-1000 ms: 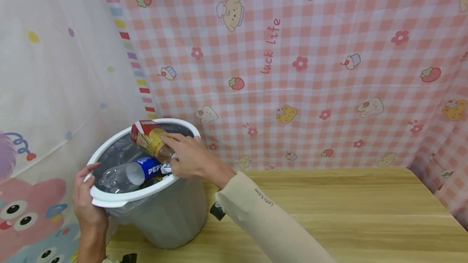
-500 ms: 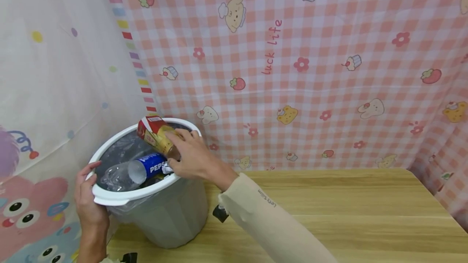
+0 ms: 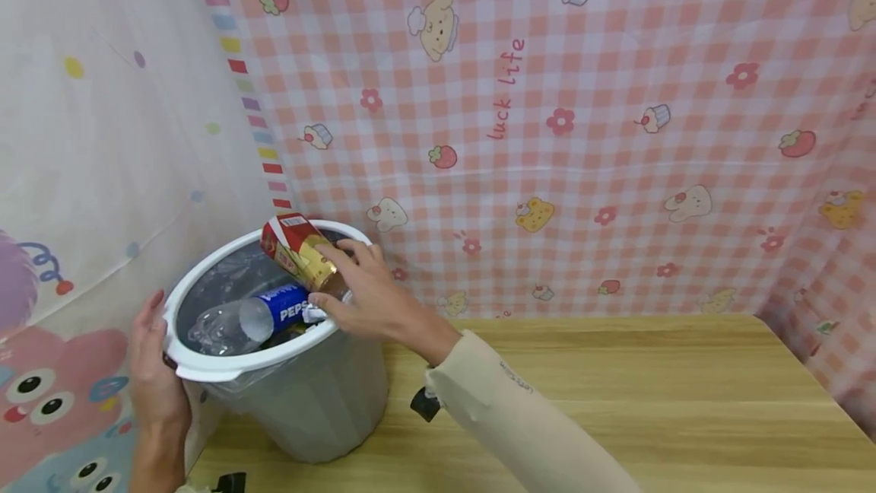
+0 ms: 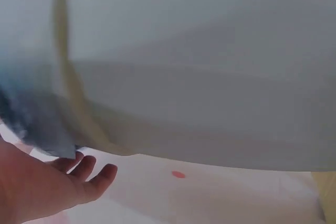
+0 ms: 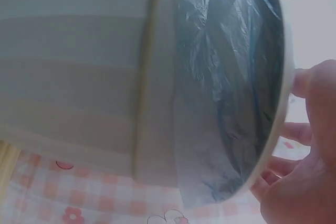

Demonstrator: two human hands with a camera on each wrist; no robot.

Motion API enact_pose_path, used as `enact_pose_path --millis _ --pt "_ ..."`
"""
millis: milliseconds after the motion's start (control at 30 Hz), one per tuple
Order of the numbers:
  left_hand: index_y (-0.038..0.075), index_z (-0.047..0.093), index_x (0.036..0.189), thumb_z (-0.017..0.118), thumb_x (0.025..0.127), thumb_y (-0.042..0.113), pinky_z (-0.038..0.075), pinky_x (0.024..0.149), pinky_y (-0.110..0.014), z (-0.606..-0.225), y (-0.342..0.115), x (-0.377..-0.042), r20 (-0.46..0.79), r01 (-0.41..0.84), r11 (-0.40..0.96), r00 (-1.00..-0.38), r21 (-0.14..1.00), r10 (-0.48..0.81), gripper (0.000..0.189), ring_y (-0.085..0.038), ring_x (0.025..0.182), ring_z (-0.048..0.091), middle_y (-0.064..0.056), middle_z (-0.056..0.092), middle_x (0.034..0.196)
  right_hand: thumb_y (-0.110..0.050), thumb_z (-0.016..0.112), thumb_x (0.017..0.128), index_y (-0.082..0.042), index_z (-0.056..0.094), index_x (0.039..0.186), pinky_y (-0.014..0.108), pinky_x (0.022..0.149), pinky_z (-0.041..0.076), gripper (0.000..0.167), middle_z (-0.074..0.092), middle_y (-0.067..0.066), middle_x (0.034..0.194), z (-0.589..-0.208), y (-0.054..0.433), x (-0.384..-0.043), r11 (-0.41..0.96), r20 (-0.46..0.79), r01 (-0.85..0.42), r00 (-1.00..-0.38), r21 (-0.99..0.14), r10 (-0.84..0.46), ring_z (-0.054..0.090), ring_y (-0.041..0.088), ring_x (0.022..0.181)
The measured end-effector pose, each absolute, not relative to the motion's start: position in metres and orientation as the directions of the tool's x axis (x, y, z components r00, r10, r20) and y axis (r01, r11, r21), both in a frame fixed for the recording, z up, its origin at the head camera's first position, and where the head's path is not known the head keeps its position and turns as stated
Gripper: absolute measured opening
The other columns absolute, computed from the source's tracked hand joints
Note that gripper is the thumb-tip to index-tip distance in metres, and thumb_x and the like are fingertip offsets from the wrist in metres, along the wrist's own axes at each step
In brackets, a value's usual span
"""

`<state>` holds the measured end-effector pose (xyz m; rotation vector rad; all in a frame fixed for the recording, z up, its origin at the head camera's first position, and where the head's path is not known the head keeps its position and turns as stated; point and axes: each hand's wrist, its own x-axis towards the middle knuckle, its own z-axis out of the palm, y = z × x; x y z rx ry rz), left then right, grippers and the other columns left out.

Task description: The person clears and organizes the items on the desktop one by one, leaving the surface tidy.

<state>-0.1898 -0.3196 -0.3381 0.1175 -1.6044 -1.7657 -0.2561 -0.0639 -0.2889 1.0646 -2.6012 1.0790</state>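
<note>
A grey bin (image 3: 322,402) with a white rim (image 3: 274,360) and a plastic liner (image 3: 229,272) stands on the left of the wooden table. Inside, a clear bottle with a blue Pepsi label (image 3: 280,312) lies on its side near the top. Against it leans a red and gold carton (image 3: 301,249), its upper end above the rim. My right hand (image 3: 366,291) reaches over the rim with thumb and fingers spread around the carton's lower end. My left hand (image 3: 157,371) stands beside the rim's left side, fingers extended upward; in the left wrist view its fingers (image 4: 84,171) are loosely bent beside the liner.
Bare wooden table (image 3: 616,386) stretches to the right of the bin. Close behind it hangs a pink checked cloth (image 3: 547,173), and a white cartoon-print cloth (image 3: 137,196) hangs on the left.
The carton has shifted slightly right and up, and my right hand's fingers have spread from their grip on it. My left hand's fingers have come off the bin's rim.
</note>
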Motion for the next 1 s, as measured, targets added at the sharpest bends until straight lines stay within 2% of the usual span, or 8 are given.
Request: enact_pose_path --millis 100,233,300,500,633,767,867,1000 --pt "0.014 0.037 0.152 0.033 0.105 0.027 0.022 0.116 -0.022 -0.331 -0.319 -0.187 0.409 0.416 0.134 -0.693 0.899 -0.593 0.049 -0.019 0.143 0.032 -0.015 0.031 0.158 -0.042 0.058 0.098 -0.024 0.031 0.156 0.055 0.112 0.032 0.066 0.024 0.01 0.16 -0.289 -0.054 -0.255 0.484 0.387 -0.66 -0.74 -0.574 -0.55 0.023 0.028 0.145" --pt "0.02 0.041 0.15 0.038 0.103 0.022 0.016 0.119 -0.029 -0.322 -0.316 -0.179 0.438 0.323 0.296 -0.621 0.899 -0.65 0.047 -0.014 0.142 0.03 -0.01 0.034 0.158 -0.045 0.056 0.099 -0.024 0.03 0.156 0.056 0.112 0.032 0.066 0.023 0.01 0.161 -0.293 -0.037 -0.254 0.474 0.413 -0.666 -0.737 -0.576 -0.535 0.024 0.029 0.146" --pt "0.022 0.042 0.15 0.041 0.102 0.019 0.023 0.116 -0.028 -0.317 -0.313 -0.174 0.461 0.275 0.372 -0.589 0.887 -0.664 0.047 -0.012 0.137 0.037 -0.007 0.036 0.157 -0.044 0.057 0.099 -0.022 0.031 0.156 0.055 0.11 0.035 0.066 0.024 0.011 0.16 -0.296 -0.027 -0.254 0.464 0.43 -0.67 -0.735 -0.579 -0.525 0.028 0.029 0.145" --pt "0.027 0.047 0.147 0.054 0.096 0.014 0.025 0.111 -0.027 -0.308 -0.288 -0.158 0.592 0.251 0.553 -0.524 0.795 -0.612 0.053 -0.012 0.132 0.039 -0.001 0.04 0.154 -0.041 0.059 0.098 -0.022 0.034 0.154 0.056 0.108 0.037 0.064 0.029 0.011 0.158 -0.311 0.01 -0.255 0.46 0.47 -0.668 -0.742 -0.586 -0.478 0.032 0.031 0.142" --pt "0.014 0.054 0.142 0.06 0.088 0.016 0.017 0.118 -0.037 -0.311 -0.268 -0.155 0.805 0.364 0.733 -0.41 0.575 -0.429 0.054 -0.024 0.144 0.032 -0.011 0.045 0.152 -0.04 0.059 0.099 -0.02 0.035 0.154 0.059 0.11 0.033 0.063 0.031 0.012 0.156 -0.321 0.035 -0.255 0.471 0.506 -0.674 -0.738 -0.569 -0.446 0.029 0.033 0.144" --pt "0.005 0.055 0.138 0.059 0.089 0.036 0.019 0.117 -0.052 -0.317 -0.241 -0.159 0.94 0.423 0.849 -0.26 0.316 -0.22 0.058 -0.043 0.139 0.036 -0.023 0.047 0.147 -0.038 0.058 0.099 -0.019 0.034 0.154 0.06 0.11 0.032 0.063 0.03 0.011 0.157 -0.328 0.061 -0.254 0.495 0.532 -0.67 -0.742 -0.554 -0.408 0.028 0.033 0.145" --pt "0.007 0.056 0.138 0.052 0.095 0.047 0.021 0.117 -0.054 -0.319 -0.218 -0.161 0.975 0.431 0.884 -0.194 0.181 -0.105 0.059 -0.042 0.138 0.038 -0.021 0.048 0.146 -0.037 0.058 0.1 -0.021 0.033 0.155 0.061 0.107 0.035 0.062 0.028 0.011 0.158 -0.331 0.077 -0.253 0.508 0.534 -0.652 -0.756 -0.563 -0.378 0.03 0.034 0.143" --pt "0.008 0.057 0.138 0.05 0.098 0.044 0.021 0.118 -0.048 -0.322 -0.186 -0.165 0.995 0.49 0.871 -0.103 0.042 0.009 0.054 -0.032 0.141 0.04 -0.017 0.048 0.148 -0.034 0.058 0.1 -0.019 0.032 0.155 0.065 0.105 0.034 0.062 0.025 0.015 0.159 -0.336 0.097 -0.249 0.54 0.541 -0.627 -0.772 -0.562 -0.334 0.028 0.038 0.143"
